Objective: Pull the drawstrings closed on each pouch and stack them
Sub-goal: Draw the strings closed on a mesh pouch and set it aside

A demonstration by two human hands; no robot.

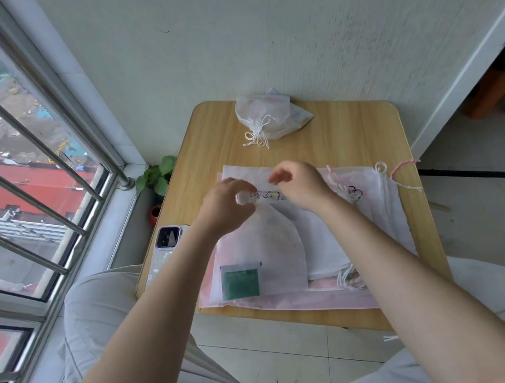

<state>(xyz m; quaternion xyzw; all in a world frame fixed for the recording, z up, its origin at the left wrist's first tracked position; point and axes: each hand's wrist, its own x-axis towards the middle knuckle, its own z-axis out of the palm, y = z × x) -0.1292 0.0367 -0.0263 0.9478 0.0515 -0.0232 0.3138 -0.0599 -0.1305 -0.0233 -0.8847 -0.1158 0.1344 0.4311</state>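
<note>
A white pouch (269, 244) with a green label at its lower left hangs over the small wooden table (350, 130). Its top hem carries a small cartoon print. My left hand (225, 206) grips the left end of that hem. My right hand (301, 185) holds the right end, fingers curled. Under the pouch lies a heap of flat white and pink pouches (369, 213) with loose pink and white drawstrings. At the back of the table a pile of cinched white pouches (266, 115) rests against the wall, its strings trailing forward.
A phone (167, 245) lies at the table's left edge. A small potted plant (157, 176) stands on the sill corner beside the barred window (29, 178). A wall rises behind the table. My knees flank the table's front edge.
</note>
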